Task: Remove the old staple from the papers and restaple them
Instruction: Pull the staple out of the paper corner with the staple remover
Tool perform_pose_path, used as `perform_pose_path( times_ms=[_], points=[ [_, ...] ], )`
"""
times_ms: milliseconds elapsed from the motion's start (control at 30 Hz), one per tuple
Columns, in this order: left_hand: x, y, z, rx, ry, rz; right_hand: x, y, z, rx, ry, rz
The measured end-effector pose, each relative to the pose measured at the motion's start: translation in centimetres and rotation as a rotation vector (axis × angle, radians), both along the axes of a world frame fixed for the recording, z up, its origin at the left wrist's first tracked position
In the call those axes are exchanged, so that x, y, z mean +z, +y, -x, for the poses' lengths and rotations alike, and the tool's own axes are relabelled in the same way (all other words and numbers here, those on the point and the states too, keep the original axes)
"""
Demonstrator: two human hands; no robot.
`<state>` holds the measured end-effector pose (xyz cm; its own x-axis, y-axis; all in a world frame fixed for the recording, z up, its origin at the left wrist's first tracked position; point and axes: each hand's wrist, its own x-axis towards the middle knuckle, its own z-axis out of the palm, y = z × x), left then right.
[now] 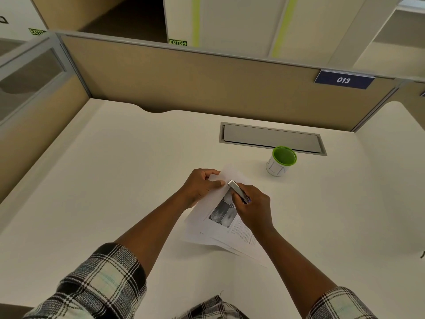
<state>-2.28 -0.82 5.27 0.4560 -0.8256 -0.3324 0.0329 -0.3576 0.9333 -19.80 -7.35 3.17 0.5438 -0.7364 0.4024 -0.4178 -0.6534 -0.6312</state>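
A thin stack of printed papers with grey pictures lies tilted on the white desk, its sheets fanned at the near end. My left hand pinches the far corner of the papers, thumb on top. My right hand grips a small silver stapler, whose front end sits at that same corner, right beside my left thumb. The staple itself is too small to see.
A small white cup with a green inside stands to the right, beyond the papers. Behind it a grey cable hatch is set into the desk. Beige partition walls close off the back and left.
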Motion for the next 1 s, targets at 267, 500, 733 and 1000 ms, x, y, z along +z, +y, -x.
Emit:
perform_pose_path(
  times_ms=[267,500,733,1000],
  points=[
    [0.3,-0.1,0.3,-0.037,-0.056,0.004,-0.1,0.2,0.0,-0.01,0.013,-0.027],
    [-0.3,0.1,0.4,0.023,-0.056,0.02,-0.2,0.8,-0.1,-0.032,-0.035,-0.106],
    [-0.6,0.2,0.4,0.017,-0.092,0.03,-0.3,0.8,0.0,-0.009,-0.1,-0.22],
    [-0.7,0.1,0.1,0.003,-0.094,0.05,0.1,0.9,-0.2,0.032,-0.157,-0.506]
  ],
)
